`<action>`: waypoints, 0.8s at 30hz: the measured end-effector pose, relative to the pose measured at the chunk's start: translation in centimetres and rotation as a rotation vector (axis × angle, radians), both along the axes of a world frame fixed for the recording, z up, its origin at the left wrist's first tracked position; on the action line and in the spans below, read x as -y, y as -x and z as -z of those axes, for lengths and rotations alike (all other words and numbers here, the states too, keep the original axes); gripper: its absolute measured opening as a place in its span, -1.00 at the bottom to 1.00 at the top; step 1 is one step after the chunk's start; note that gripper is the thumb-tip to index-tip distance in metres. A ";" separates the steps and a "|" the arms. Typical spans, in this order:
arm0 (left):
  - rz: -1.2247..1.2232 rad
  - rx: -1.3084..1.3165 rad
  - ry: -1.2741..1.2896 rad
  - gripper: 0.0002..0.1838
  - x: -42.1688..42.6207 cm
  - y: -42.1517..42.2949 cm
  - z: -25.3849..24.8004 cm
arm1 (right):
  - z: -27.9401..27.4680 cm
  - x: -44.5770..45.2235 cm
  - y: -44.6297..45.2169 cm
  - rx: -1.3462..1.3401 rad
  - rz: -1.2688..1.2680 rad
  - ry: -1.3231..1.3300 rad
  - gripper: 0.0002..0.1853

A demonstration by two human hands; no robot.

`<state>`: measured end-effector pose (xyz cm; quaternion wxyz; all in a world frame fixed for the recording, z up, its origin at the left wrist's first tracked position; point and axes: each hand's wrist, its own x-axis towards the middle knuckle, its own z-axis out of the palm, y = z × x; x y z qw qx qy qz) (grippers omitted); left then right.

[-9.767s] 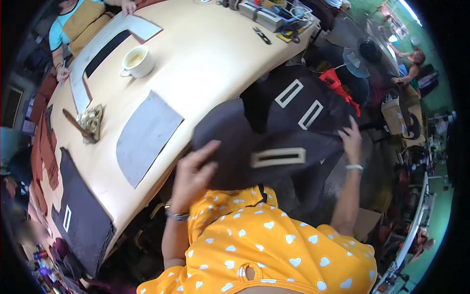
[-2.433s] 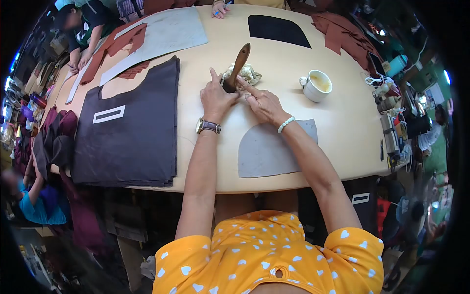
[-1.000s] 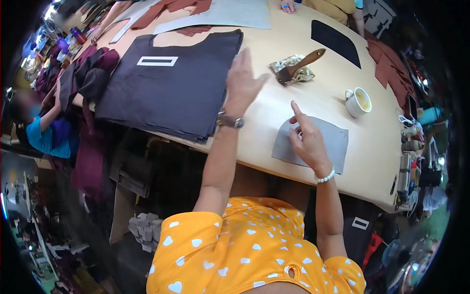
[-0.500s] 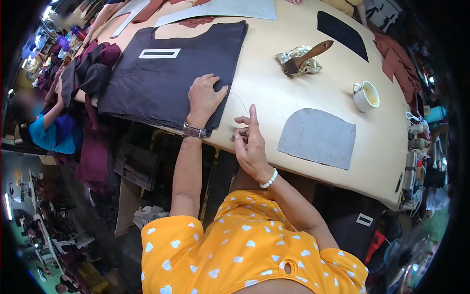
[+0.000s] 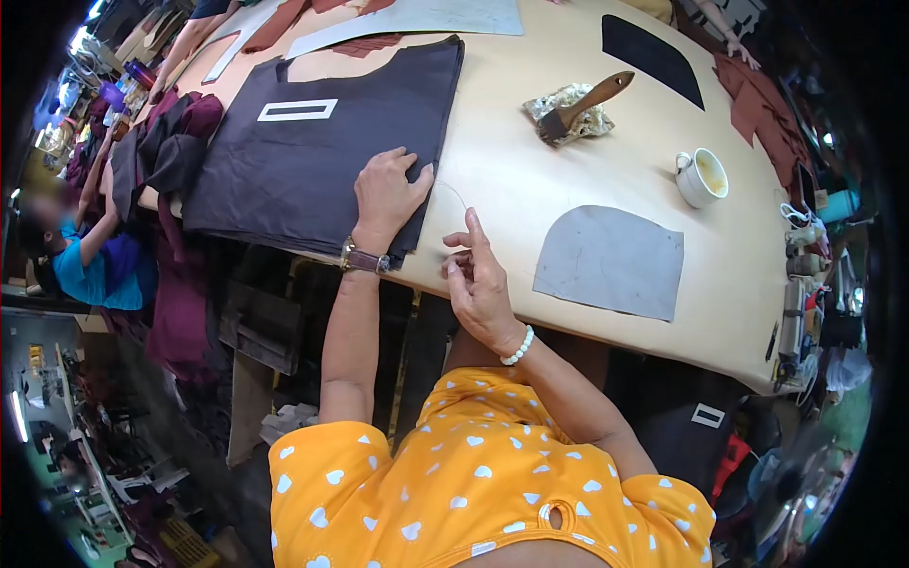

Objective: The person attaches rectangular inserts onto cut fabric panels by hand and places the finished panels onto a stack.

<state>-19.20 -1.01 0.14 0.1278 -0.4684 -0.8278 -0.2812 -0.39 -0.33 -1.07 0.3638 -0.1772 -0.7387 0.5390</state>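
My left hand (image 5: 390,196) rests on the right edge of a stack of dark fabric pieces (image 5: 303,170), fingers bent and apart. A white rectangular frame (image 5: 297,111) lies on the top piece. My right hand (image 5: 480,284) is over the table's near edge, index finger raised and the others curled; whether it holds anything is hidden. A thin thread (image 5: 456,193) runs between the hands. The grey rounded piece (image 5: 615,263) lies to the right. Behind it, a wooden-handled brush (image 5: 583,104) rests on crumpled foil-like material (image 5: 592,123), left of a white cup (image 5: 702,179) with pale yellow contents.
A black curved piece (image 5: 653,62) and rust-coloured fabric (image 5: 757,104) lie at the back right of the table (image 5: 492,104). Tools and cables (image 5: 800,284) line its right end. A person in blue (image 5: 90,265) handles maroon and dark fabric at left. Another person's hand (image 5: 741,49) is at back right.
My left hand has gone from the brush to the dark stack, and my right hand has come leftward to the near edge. The brush now lies on the foil-like material. The view has shifted.
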 end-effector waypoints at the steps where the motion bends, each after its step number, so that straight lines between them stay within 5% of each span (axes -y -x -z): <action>1: 0.001 -0.017 0.005 -0.64 0.0 0.0 0.1 | 0.0 0.0 0.0 0.000 -0.002 0.003 -0.29; 11: -0.014 0.023 0.131 -0.72 -0.4 0.0 -1.4 | 0.1 -0.1 -0.2 -0.001 -0.023 0.030 -0.33; 17: -0.103 0.155 0.016 -0.70 0.2 0.7 -1.2 | 0.2 -0.2 -0.3 0.010 -0.019 0.018 -0.34; 20: 0.067 0.043 -0.176 -0.73 0.4 1.5 0.2 | 0.2 -0.3 -0.3 0.027 -0.034 0.015 -0.33; 24: 0.072 0.141 -0.095 -0.78 1.9 -0.9 -1.5 | -1.9 -0.8 0.3 0.044 -0.040 0.177 -0.17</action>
